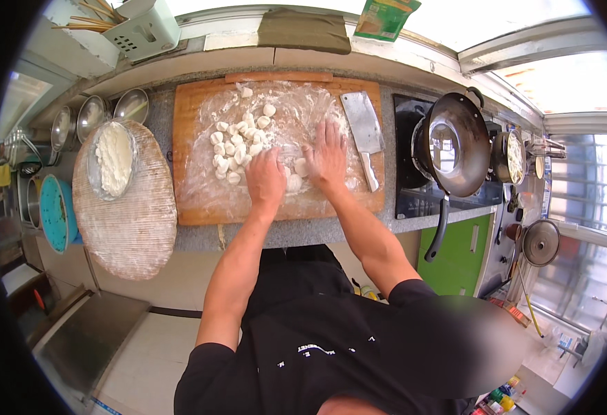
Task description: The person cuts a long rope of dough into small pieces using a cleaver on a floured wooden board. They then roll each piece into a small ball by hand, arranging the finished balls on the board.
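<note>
Head cam: L hand [265, 178] is palm-down at the right edge of a heap of small dough pcs [236, 145] on the floured wooden board [184, 197]; can't tell if its fingers grip anything. R hand [327, 158] lies flat, fingers extended, nothing visibly held. A few flattened dough discs [294, 182] sit btwn the hands.

Progress, my read: dough's already portioned, pressing barely begun; most pcs in the heap look unflattened. White mix, prob. filling [115, 159], sits in a bowl on the round woven tray [127, 228]; no filled pcs visible. Cleaver [363, 124] lies on the board's right side, out of hand. So pressing the rest, and maybe filling, is left.

Hard to see: whatever's under both palms, L fingertips, exact pc count (heap overlaps). Disc thickness unclear from above. Far L and R edges are bent and cut off by the fisheye rim.
</note>
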{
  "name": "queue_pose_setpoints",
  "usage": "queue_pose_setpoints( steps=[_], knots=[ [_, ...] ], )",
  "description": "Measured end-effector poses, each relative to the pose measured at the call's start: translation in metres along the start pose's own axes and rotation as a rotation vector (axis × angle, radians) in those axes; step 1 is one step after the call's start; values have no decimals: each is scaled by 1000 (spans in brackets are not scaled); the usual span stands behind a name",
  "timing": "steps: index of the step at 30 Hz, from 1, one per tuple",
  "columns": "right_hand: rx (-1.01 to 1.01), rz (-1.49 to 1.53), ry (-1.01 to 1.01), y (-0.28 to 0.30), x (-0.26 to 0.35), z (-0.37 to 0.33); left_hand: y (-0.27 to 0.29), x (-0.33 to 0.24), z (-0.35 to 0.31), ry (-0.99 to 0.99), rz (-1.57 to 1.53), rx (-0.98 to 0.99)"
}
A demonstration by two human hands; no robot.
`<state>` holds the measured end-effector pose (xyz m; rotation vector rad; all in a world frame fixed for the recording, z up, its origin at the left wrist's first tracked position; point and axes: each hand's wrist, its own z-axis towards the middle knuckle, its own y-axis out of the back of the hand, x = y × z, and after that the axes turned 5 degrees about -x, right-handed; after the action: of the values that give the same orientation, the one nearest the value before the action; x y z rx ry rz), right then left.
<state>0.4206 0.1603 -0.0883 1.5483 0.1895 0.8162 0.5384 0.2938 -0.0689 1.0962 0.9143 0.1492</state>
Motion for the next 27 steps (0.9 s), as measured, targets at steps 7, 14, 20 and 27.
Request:
queue_pose_setpoints(
  steps=[7, 14, 20, 27],
  knots=[
    [-190, 538, -155, 18, -54, -24, 6, 6, -7, 20, 7, 5],
    [-32, 358, 0, 16, -12, -73, 6, -4, 0, -33, 6, -22],
    [23, 309, 97, 33, 1, -65, 9, 3, 38, -21, -79, 25],
    [-53, 61, -304, 55, -3, -67, -1, 1, 24, -3, -166, 135]
  ],
)
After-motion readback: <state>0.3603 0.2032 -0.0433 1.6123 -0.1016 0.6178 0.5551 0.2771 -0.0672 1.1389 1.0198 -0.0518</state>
